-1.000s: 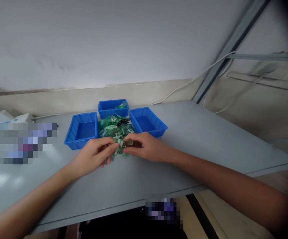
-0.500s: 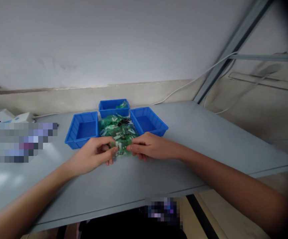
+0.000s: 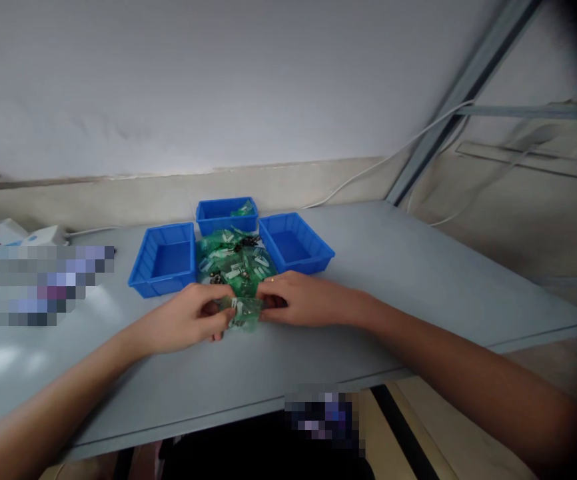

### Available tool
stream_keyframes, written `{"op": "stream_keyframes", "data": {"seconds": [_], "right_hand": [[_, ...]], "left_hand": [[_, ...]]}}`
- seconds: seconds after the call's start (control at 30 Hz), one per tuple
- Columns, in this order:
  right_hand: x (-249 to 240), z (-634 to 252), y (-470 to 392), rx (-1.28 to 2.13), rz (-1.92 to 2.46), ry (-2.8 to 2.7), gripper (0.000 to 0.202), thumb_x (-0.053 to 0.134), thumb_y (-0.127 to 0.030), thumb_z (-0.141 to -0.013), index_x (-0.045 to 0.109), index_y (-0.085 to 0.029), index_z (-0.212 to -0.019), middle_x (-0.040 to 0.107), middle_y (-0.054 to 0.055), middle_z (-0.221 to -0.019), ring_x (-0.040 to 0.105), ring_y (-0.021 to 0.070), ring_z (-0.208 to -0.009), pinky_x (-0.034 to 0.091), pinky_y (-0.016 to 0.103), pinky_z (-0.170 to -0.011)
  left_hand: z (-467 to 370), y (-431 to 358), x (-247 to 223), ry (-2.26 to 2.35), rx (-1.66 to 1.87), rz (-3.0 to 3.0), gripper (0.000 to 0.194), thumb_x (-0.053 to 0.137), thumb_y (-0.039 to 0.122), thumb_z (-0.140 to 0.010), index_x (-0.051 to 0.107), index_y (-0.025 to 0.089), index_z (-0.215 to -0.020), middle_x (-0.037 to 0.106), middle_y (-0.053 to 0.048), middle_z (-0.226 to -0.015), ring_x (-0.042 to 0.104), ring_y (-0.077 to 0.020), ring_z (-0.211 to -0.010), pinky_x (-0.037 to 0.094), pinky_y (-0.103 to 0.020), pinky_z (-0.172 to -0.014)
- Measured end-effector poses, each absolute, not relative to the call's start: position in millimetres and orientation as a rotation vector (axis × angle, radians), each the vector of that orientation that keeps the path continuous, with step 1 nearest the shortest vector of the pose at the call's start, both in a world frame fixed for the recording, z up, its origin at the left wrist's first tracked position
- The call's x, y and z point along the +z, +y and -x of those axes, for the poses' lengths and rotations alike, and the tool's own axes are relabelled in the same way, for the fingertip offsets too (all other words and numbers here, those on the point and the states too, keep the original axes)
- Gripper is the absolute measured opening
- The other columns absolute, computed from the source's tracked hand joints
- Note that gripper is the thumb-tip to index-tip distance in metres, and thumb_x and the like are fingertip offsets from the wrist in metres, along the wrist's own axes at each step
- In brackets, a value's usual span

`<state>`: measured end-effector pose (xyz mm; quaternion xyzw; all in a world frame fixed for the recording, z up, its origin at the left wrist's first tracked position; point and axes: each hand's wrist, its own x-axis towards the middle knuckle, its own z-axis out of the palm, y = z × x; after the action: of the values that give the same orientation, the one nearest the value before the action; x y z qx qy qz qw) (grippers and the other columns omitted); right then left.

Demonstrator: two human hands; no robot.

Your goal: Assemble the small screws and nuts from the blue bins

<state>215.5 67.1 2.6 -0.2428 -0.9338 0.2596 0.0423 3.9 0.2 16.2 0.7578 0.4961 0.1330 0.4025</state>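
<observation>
A small green-tinted clear plastic bag (image 3: 245, 312) with white and dark small parts inside is held just above the near part of the table. Its left side is pinched between the thumb and fingers of my left hand (image 3: 193, 319). At its right edge, the curled fingers of my right hand (image 3: 303, 299) close on the plastic; some fingertips are hidden. Right behind my hands lies a pile of similar green bags (image 3: 233, 257), with white pieces and dark metallic bits showing through.
Around the pile stand a left blue bin (image 3: 162, 285), a right blue bin (image 3: 313, 263) and a back blue bin (image 3: 226, 225) with a green bag in it. A white power strip (image 3: 43, 238) lies far left on the grey table (image 3: 418, 287). A metal post (image 3: 433, 143) rises at right.
The held bag has come slightly toward me, apart from the pile. My right hand has turned, its fingers now more curled at the bag's edge. My left hand keeps its pinch.
</observation>
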Motion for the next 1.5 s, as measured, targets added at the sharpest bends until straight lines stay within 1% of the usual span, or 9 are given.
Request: {"op": "stream_keyframes", "data": {"seconds": [0.17, 0.3, 0.43, 0.63, 0.93, 1.07, 1.17, 1.33, 1.5], "right_hand": [[8.2, -214.7, 66.3, 0.997, 0.683, -2.813, 0.028, 0.052, -0.045, -0.08, 0.056, -0.017, -0.078, 0.058, 0.0, -0.073, 0.051, 0.0119, -0.064, 0.033, 0.024, -0.055], [6.6, -210.1, 63.2, 1.13, 0.663, -2.733, 0.04, 0.043, -0.054, -0.083, 0.057, -0.017, -0.085, 0.054, -0.001, -0.067, 0.047, 0.0102, -0.058, 0.031, 0.023, -0.052], [2.4, -206.5, 60.3, 1.187, 0.624, -2.687, 0.038, 0.036, -0.047, -0.089, 0.057, -0.016, -0.079, 0.053, -0.001, -0.068, 0.048, 0.0094, -0.06, 0.032, 0.022, -0.053], [-1.1, -205.9, 60.0, 1.002, 0.619, -2.71, 0.031, 0.046, -0.043, -0.086, 0.061, -0.016, -0.087, 0.057, -0.001, -0.07, 0.048, 0.01, -0.06, 0.03, 0.023, -0.054], [-0.6, -207.8, 60.5, 1.018, 0.587, -2.736, 0.024, 0.053, -0.037, -0.081, 0.062, -0.017, -0.09, 0.057, -0.001, -0.071, 0.048, 0.01, -0.061, 0.032, 0.022, -0.055], [-3.0, -206.8, 61.3, 0.997, 0.605, -2.716, 0.024, 0.054, -0.037, -0.08, 0.062, -0.017, -0.09, 0.058, -0.001, -0.072, 0.049, 0.0101, -0.062, 0.032, 0.022, -0.056], [-2.7, -206.5, 61.0, 0.994, 0.644, -2.72, 0.027, 0.052, -0.04, -0.081, 0.064, -0.017, -0.092, 0.06, 0.001, -0.074, 0.051, 0.011, -0.063, 0.033, 0.022, -0.056], [0.2, -207.0, 60.1, 1.035, 0.67, -2.753, 0.027, 0.052, -0.04, -0.081, 0.065, -0.018, -0.091, 0.061, 0.0, -0.072, 0.05, 0.0105, -0.061, 0.032, 0.022, -0.054], [-1.0, -206.3, 59.5, 0.981, 0.691, -2.75, 0.026, 0.052, -0.04, -0.08, 0.063, -0.016, -0.08, 0.058, -0.001, -0.066, 0.047, 0.0095, -0.057, 0.029, 0.022, -0.051]], "left_hand": [[-4.7, 0.6, 16.4, 1.3, 0.349, -1.922, 0.022, 0.042, 0.033, -0.085, 0.052, 0.016, -0.076, 0.059, 0.001, -0.061, 0.055, -0.0124, -0.057, 0.042, -0.022, -0.053], [-7.0, 0.6, 14.7, 1.286, 0.388, -1.968, 0.02, 0.043, 0.031, -0.084, 0.052, 0.016, -0.076, 0.058, 0.001, -0.062, 0.053, -0.0118, -0.057, 0.04, -0.022, -0.052], [-8.4, -1.0, 11.3, 1.282, 0.398, -1.972, 0.012, 0.046, 0.025, -0.079, 0.053, 0.016, -0.082, 0.058, 0.001, -0.066, 0.053, -0.0118, -0.059, 0.041, -0.021, -0.052], [-8.6, -1.1, 8.9, 1.269, 0.407, -1.948, 0.013, 0.048, 0.027, -0.08, 0.052, 0.015, -0.085, 0.059, 0.0, -0.069, 0.053, -0.0119, -0.06, 0.041, -0.022, -0.053], [-8.1, 0.1, 5.4, 1.282, 0.363, -2.011, 0.01, 0.05, 0.019, -0.076, 0.053, 0.017, -0.086, 0.055, 0.003, -0.065, 0.049, -0.0099, -0.055, 0.037, -0.02, -0.05], [-8.2, -0.1, 6.4, 1.299, 0.354, -2.045, 0.009, 0.048, 0.02, -0.078, 0.053, 0.017, -0.085, 0.048, 0.005, -0.057, 0.045, -0.0088, -0.05, 0.033, -0.019, -0.046], [-8.8, -0.1, 7.8, 1.296, 0.372, -2.065, 0.01, 0.048, 0.024, -0.08, 0.054, 0.017, -0.086, 0.048, 0.005, -0.057, 0.045, -0.009, -0.05, 0.033, -0.019, -0.046], [-8.3, 0.0, 8.2, 1.286, 0.334, -2.07, 0.009, 0.048, 0.02, -0.079, 0.054, 0.017, -0.086, 0.049, 0.005, -0.057, 0.044, -0.0085, -0.05, 0.033, -0.019, -0.046], [-7.3, -0.1, 6.6, 1.275, 0.352, -2.085, 0.009, 0.046, 0.023, -0.083, 0.052, 0.018, -0.086, 0.046, 0.006, -0.055, 0.042, -0.0082, -0.048, 0.03, -0.018, -0.045]]}}
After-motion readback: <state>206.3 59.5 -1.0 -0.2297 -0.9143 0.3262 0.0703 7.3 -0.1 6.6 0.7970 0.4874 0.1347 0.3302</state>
